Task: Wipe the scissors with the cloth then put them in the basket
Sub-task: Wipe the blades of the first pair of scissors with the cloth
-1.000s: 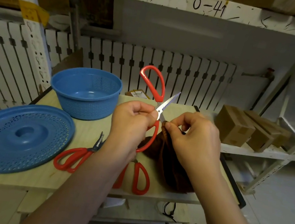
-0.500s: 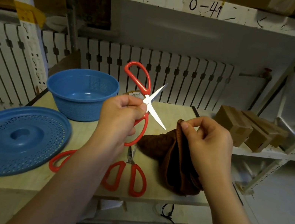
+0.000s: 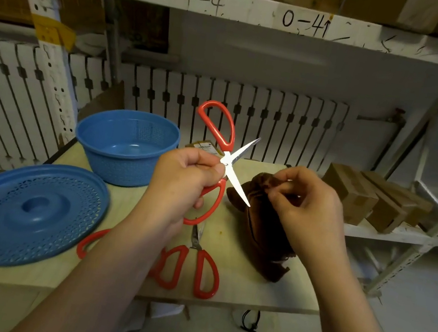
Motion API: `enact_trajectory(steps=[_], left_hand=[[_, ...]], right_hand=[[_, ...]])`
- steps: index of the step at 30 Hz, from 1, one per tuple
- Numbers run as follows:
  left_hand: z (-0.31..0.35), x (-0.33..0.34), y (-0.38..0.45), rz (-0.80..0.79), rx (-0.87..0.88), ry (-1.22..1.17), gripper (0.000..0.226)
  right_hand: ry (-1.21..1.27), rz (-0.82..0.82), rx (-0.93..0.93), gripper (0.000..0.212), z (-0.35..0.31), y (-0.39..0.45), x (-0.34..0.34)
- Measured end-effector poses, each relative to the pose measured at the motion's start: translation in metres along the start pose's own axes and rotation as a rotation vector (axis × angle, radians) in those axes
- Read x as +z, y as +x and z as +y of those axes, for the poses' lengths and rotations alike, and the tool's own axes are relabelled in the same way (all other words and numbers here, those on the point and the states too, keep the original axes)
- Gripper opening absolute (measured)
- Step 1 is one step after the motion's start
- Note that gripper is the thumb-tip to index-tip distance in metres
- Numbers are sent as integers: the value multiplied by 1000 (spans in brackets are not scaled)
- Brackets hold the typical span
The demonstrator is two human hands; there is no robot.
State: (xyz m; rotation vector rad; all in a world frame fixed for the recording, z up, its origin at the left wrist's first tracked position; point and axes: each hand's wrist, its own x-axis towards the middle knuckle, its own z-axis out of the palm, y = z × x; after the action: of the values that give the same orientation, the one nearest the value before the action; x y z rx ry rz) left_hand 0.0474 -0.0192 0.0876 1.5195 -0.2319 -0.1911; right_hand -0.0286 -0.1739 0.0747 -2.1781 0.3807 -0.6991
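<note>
My left hand (image 3: 180, 182) grips red-handled scissors (image 3: 217, 133) near their pivot, held above the table with the blades spread wide. One blade points up and right; the tip of the other lies against the brown cloth (image 3: 262, 228). My right hand (image 3: 303, 206) pinches the top of that cloth, which hangs down onto the table (image 3: 243, 291). The blue basket (image 3: 125, 147) stands at the back left with nothing in it. A second pair of red scissors (image 3: 194, 269) lies flat near the front edge. A third pair's handle (image 3: 89, 242) shows from under my left forearm.
A blue perforated lid (image 3: 21, 214) lies at the table's left front. Cardboard boxes (image 3: 366, 199) sit on a lower metal shelf to the right. A small box (image 3: 203, 146) rests behind the scissors. A white radiator runs along the back wall.
The cloth came off the blade and my right hand drew away to the right, then shifted its pinch up to the cloth's top. The scissors' blades stayed spread in my left hand.
</note>
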Motion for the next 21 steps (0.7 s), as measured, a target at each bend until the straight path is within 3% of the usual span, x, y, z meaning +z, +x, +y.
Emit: enact_trajectory(steps=[3, 7, 10, 12, 16, 21], left_hand=[[-1, 1, -1, -17, -2, 17, 10], [-2, 1, -2, -32, 0, 20, 11], [-2, 2, -2, -39, 2, 29, 10], [-1, 3, -1, -43, 4, 28, 10], [1, 6, 0, -41, 20, 31, 9], [0, 8, -1, -46, 12, 39, 10]], right_hand=[[14, 34, -3, 20, 1, 2, 0], [164, 28, 128, 2, 0, 6, 2], [193, 40, 180, 5, 0, 9, 1], [208, 94, 134, 1, -1, 10, -2], [128, 175, 4, 16, 1, 11, -5], [97, -15, 113, 25, 9, 7, 7]])
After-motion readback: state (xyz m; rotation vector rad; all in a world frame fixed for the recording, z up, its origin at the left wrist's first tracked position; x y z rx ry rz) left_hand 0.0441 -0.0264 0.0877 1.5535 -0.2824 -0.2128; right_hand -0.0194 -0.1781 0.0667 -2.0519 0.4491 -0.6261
